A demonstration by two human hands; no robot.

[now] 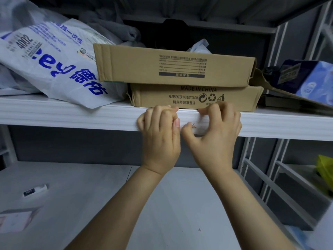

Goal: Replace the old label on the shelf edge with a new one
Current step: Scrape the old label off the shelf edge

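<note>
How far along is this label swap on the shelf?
Nothing looks finished yet. Both hands, left hand and right hand, are at the white shelf edge, fingers pinching at a white label with faint red marks. Whether it is the old or the new one is unclear, so what remains cannot be judged.

We see our left hand and right hand bare, no gloves, rings or watches. Below them our forearms are uncovered too, no sleeve in view. The fingernails are short and unpainted.
</note>
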